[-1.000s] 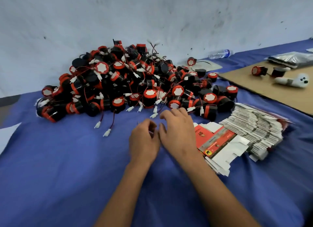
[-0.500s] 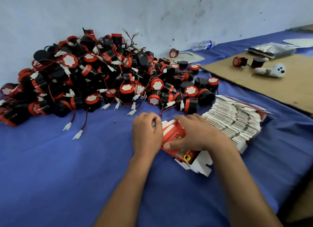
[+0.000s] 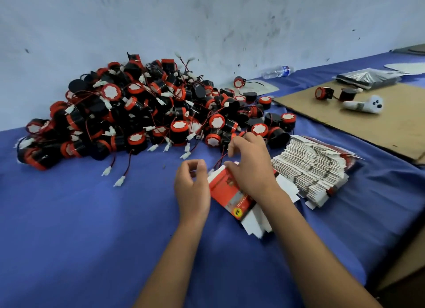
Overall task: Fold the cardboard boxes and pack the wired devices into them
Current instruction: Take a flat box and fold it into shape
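I am holding a flat red and white cardboard box (image 3: pixel 232 194) just in front of me on the desk (image 3: pixel 80 227), my right hand (image 3: pixel 250 167) gripping its far edge with the thumb pinching it. My left hand (image 3: pixel 192 186) is now lifting off the box, fingers loosely curled and holding nothing, where half a second ago it was closing on the box's left end; my right fingers are also rising higher. The box is lying tilted, white flaps fanning toward me. Just right of it, the stack of flat boxes (image 3: pixel 310 170) is slumping in thin papery layers. Beyond, the heap of wired devices (image 3: pixel 142 114), round black cylinders with red rims, white caps and thin red wires, is leaning against the scuffed pale wall (image 3: pixel 207 20). A wrinkled blue cloth is covering the desk. Far right, a brown cardboard sheet (image 3: pixel 368 124) is carrying two more devices and a white toy (image 3: pixel 365 104); a clear plastic bottle (image 3: pixel 277 71) is lying by the wall.
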`<act>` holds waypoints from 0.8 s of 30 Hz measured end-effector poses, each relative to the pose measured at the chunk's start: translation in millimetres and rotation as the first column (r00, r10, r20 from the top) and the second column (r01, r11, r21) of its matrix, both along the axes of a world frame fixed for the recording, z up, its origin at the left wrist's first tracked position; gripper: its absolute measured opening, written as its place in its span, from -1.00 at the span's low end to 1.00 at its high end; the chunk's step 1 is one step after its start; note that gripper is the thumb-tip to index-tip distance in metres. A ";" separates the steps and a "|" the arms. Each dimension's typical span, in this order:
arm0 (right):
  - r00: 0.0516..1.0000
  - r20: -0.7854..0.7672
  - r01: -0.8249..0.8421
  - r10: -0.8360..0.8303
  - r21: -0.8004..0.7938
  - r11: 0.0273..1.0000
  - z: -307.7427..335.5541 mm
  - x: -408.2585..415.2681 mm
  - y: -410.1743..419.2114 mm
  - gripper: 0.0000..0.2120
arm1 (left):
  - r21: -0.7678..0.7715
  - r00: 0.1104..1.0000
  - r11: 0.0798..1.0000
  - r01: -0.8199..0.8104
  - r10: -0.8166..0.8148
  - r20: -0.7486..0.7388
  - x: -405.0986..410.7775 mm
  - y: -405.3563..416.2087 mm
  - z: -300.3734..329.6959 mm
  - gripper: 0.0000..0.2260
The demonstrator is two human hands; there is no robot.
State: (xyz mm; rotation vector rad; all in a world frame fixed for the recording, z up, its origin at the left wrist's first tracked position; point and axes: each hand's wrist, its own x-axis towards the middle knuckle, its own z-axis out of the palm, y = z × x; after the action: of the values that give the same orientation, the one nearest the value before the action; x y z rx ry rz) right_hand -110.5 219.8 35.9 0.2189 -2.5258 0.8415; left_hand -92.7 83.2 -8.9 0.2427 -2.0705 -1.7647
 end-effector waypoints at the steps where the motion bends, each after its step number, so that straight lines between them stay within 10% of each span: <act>1: 0.999 -0.014 -0.045 0.045 -0.043 0.998 6.2 -1.5 -8.8 -0.72 | 0.044 1.000 0.999 -0.022 0.022 -0.018 5.6 -11.7 3.2 -0.85; 5: 0.986 -0.034 -0.167 0.163 -0.150 0.975 21.6 -1.5 -76.3 -0.73 | 0.282 0.978 0.940 0.193 -0.208 0.025 35.9 -75.9 8.0 -0.75; 9: 0.941 -0.038 -0.336 0.335 -0.207 0.919 8.0 15.8 -157.9 -0.86 | 0.135 0.971 0.962 0.236 -0.237 -0.009 70.7 -137.0 2.1 -0.82; 15: 0.800 0.114 -0.534 0.589 -0.312 0.786 -25.9 30.0 -193.3 -0.14 | 0.298 1.000 0.955 -0.006 0.001 0.019 76.0 -196.6 -3.0 -0.78; 18: 0.781 0.150 -0.594 0.606 -0.123 0.795 -52.1 36.4 -197.8 0.19 | 0.487 0.999 0.872 -0.053 0.050 0.019 67.5 -205.4 -9.1 -0.84; 24: 0.817 0.102 -0.557 0.568 -0.115 0.822 -54.1 35.7 -197.2 0.21 | 0.496 0.994 0.867 0.036 -0.083 0.072 63.4 -201.5 -16.1 -0.82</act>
State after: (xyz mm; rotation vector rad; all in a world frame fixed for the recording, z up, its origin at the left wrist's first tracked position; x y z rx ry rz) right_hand -74.7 22.6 -18.1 0.9548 -2.5672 1.2086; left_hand -29.3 -118.2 -25.0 0.4141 -1.6542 -2.3439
